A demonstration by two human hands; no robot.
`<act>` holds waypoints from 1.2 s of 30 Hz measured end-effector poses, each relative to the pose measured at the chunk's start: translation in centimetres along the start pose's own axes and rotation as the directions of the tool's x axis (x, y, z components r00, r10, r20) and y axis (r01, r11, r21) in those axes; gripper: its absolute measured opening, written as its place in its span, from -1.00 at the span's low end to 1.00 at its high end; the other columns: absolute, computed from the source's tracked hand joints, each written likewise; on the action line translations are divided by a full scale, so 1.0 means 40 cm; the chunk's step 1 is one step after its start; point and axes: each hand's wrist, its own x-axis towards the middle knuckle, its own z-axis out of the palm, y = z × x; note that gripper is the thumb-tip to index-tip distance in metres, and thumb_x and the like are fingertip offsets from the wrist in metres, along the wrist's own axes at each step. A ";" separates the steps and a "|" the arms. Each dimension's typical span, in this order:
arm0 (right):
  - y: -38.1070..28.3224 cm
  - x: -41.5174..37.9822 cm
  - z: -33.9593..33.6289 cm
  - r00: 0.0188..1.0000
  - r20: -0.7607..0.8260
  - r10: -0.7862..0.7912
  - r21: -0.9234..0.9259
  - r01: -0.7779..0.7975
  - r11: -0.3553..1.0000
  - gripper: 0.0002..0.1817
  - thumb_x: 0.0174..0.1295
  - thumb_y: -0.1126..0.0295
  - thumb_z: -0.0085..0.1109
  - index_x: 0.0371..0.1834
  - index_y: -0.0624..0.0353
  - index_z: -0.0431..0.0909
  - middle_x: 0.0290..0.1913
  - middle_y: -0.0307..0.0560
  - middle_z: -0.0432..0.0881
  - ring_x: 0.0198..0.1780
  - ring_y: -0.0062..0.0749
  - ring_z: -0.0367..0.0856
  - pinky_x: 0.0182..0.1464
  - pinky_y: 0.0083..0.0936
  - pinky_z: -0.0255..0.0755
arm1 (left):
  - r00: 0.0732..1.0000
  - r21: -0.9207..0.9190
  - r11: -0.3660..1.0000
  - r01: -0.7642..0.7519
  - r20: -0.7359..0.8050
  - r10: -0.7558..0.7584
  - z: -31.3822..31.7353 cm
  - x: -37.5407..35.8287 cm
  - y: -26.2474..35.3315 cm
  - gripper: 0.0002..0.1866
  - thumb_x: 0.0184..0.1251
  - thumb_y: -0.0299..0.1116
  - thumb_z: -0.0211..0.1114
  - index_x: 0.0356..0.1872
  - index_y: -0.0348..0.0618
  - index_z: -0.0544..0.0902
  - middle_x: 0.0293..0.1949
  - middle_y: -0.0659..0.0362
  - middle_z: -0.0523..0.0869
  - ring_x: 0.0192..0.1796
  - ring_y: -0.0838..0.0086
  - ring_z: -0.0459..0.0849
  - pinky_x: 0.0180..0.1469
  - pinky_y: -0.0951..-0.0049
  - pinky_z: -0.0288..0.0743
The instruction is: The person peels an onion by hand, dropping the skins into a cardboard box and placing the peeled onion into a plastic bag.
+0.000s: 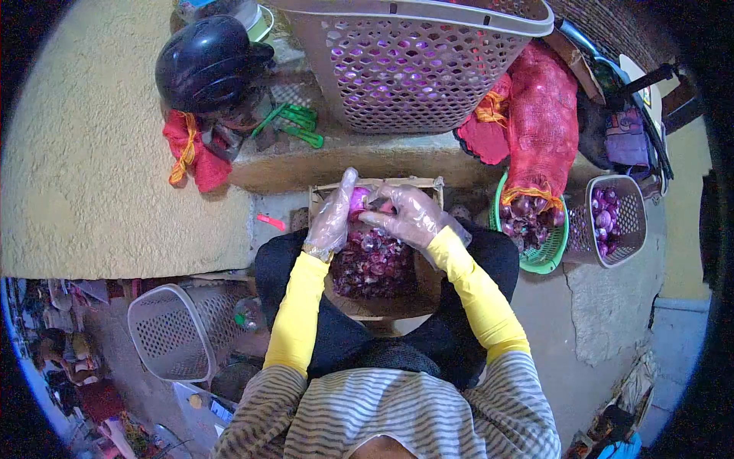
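Both my hands wear clear plastic gloves over yellow sleeves. My left hand (332,220) is closed around a bright purple onion (358,202), its thumb side pointing up and away from me. Close against the onion, my right hand (413,217) has its fingers curled on a small dark and red object (384,206); I cannot tell its kind. Directly below them, between my knees, a box (372,307) contains a heap of dark red onion skins and pieces (371,264).
A large perforated basket (330,76) stands ahead on a ledge (306,167). A red mesh sack (541,115) spills onions into a green basket (544,264), beside a grey basket (642,222) of peeled onions. A black helmet (202,65), green-handled tools (302,122) and another basket (200,336) lie left.
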 end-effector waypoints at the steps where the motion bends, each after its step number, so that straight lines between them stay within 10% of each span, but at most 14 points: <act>1: 0.001 0.001 -0.006 0.999 0.033 0.008 0.021 -0.009 1.000 -0.54 0.13 -0.04 0.47 -0.07 0.04 0.68 -0.35 -0.06 0.69 -0.34 -0.28 0.66 -0.19 -0.33 0.55 | 1.000 0.033 0.999 0.010 0.027 -0.011 -0.004 -0.003 0.004 -0.18 0.47 0.40 -0.05 0.12 -0.28 0.65 0.00 0.06 0.74 0.04 0.40 0.67 0.26 0.36 0.45; 8: 0.040 -0.014 -0.029 0.935 0.346 0.084 -0.218 -0.007 0.976 -0.51 0.16 -0.15 0.37 -0.14 0.05 0.68 -0.27 0.08 0.74 -0.16 0.06 0.72 -0.06 -0.10 0.55 | 0.999 -0.175 0.984 -0.033 -0.030 0.028 -0.048 0.028 -0.003 -0.20 0.47 0.38 -0.03 0.15 -0.28 0.62 0.04 0.02 0.75 -0.10 0.34 0.79 -0.02 0.37 0.68; 16: 0.006 -0.006 -0.029 0.969 0.162 0.187 -0.183 -0.156 0.971 -0.35 0.06 -0.32 0.39 -0.31 0.14 0.63 -0.42 0.04 0.70 -0.33 -0.03 0.72 -0.24 -0.18 0.53 | 0.997 -0.279 0.960 -0.037 0.062 0.056 -0.033 0.022 -0.010 -0.22 0.54 0.30 -0.06 0.27 -0.33 0.51 0.22 -0.02 0.65 0.10 0.29 0.73 0.17 0.29 0.62; 21: -0.021 0.009 -0.025 0.963 0.152 0.222 -0.161 -0.198 0.967 -0.24 0.07 -0.42 0.28 -0.29 0.21 0.67 -0.33 0.18 0.72 -0.24 0.10 0.73 -0.11 -0.10 0.57 | 0.959 0.022 0.961 -0.275 0.079 0.273 -0.001 0.007 -0.012 -0.26 0.55 0.27 -0.04 0.18 -0.31 0.61 0.03 0.07 0.72 -0.05 0.44 0.71 0.09 0.42 0.60; 24: -0.003 0.011 -0.007 0.974 0.102 0.203 -0.152 -0.187 0.971 -0.24 0.07 -0.42 0.28 -0.29 0.21 0.68 -0.34 0.19 0.73 -0.26 0.10 0.73 -0.13 -0.10 0.57 | 0.989 -0.245 0.965 -0.091 0.088 0.116 0.002 0.031 -0.023 -0.27 0.56 0.28 -0.04 0.19 -0.29 0.61 0.02 0.09 0.72 -0.04 0.44 0.70 0.11 0.40 0.58; 36: 0.001 0.019 0.002 0.940 0.242 0.242 0.015 -0.253 0.967 -0.41 0.40 -0.18 0.08 -0.18 0.22 0.70 -0.43 0.13 0.68 -0.41 -0.16 0.61 -0.17 -0.20 0.51 | 0.974 -0.128 0.966 -0.223 0.016 0.227 0.006 0.023 -0.015 -0.28 0.58 0.26 -0.09 0.09 -0.30 0.65 0.01 0.05 0.73 -0.01 0.43 0.71 0.17 0.37 0.54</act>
